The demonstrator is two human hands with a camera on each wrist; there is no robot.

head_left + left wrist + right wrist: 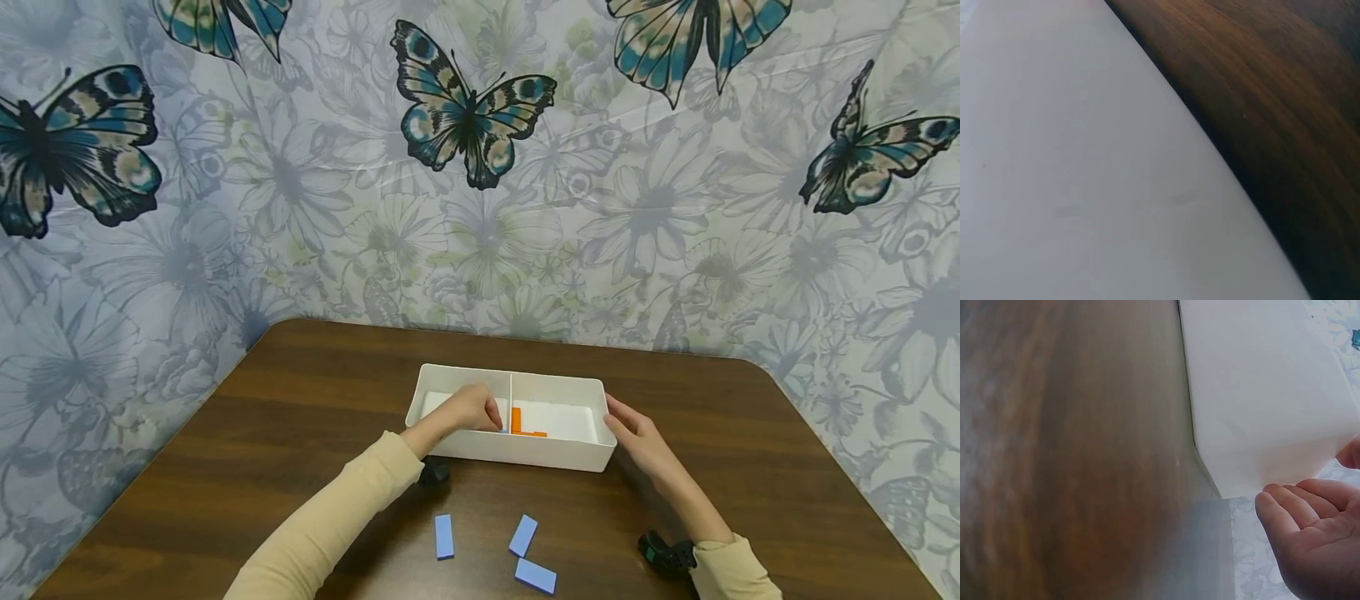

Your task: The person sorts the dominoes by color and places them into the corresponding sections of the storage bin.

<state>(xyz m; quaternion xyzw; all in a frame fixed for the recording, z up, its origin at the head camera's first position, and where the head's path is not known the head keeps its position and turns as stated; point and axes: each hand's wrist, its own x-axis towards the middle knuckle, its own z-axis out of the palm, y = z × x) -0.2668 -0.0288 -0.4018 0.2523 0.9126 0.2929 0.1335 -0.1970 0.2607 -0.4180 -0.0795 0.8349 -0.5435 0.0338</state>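
A white two-compartment box [517, 450] stands on the table. My left hand [471, 407] reaches down into its left compartment, close to the divider [512, 392]. A bit of blue shows at its fingertips, apparently a blue block [504, 431] pinched there and mostly hidden. At the box's right end, my right hand [636, 433] touches the outer wall with fairly straight fingers; the right wrist view shows these fingers [1288, 509] against that end. Two orange blocks [516, 419] lie in the right compartment near the divider. The left wrist view holds only the box's side [1085, 156] and tabletop.
Three blue blocks, one on the left [444, 537], one in the middle [522, 535] and one nearest the front [536, 576], lie on the brown wooden table [315, 400] before the box. A butterfly-printed cloth [480, 250] hangs behind the table.
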